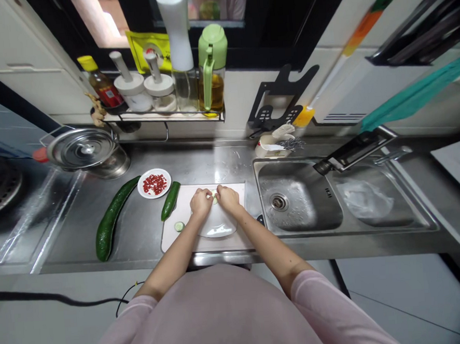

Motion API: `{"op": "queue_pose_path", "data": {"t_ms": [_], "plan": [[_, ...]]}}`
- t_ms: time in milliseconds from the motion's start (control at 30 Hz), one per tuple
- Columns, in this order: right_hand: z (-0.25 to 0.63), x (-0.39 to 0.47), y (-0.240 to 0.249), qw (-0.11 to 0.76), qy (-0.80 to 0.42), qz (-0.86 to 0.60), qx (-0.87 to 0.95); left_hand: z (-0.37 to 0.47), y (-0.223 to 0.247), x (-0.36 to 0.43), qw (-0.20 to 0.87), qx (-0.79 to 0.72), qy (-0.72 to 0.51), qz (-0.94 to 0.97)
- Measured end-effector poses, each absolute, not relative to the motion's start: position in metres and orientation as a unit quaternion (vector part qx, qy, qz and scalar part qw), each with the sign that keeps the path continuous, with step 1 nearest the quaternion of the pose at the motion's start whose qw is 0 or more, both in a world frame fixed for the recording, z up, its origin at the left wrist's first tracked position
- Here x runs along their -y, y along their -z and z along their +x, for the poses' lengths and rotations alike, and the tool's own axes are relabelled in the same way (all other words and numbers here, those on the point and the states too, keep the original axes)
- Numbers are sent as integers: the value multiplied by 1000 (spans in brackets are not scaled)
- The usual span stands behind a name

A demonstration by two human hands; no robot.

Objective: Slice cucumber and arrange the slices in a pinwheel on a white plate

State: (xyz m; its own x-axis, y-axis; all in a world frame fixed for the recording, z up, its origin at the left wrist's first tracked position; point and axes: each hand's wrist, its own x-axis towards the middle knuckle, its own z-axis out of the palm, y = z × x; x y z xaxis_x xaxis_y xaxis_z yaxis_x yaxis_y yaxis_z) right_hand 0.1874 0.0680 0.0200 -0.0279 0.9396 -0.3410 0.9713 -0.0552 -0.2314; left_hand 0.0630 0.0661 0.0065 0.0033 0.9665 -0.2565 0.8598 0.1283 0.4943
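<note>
Both hands meet over the far part of a white plate (217, 224) on the pale cutting board (172, 243). My left hand (201, 202) is closed, its fingertips pinching the left side of pale green cucumber slices (215, 198). From the right, my right hand (227, 197) closes its fingers on the same slices. How many slices there are is partly hidden by the fingers. A cut piece of cucumber (170, 201) lies at the board's upper left, and one round slice (179, 226) sits below it.
Left of the board are a long whole cucumber (113, 215) and a small plate of chopped red pieces (154, 184). A lidded steel pot (108, 161) stands farther back. The sink (299, 199) is to the right, and a shelf (172, 115) of bottles hangs behind.
</note>
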Motion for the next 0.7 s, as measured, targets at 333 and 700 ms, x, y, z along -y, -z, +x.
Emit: {"op": "queue_pose_path", "data": {"t_ms": [333, 700], "plan": [[193, -60, -21, 4, 206, 718, -665, 59, -5, -65, 276, -699, -114, 650], [201, -51, -15, -9, 227, 760, -610, 57, -2, -69, 278, -700, -135, 644]]}}
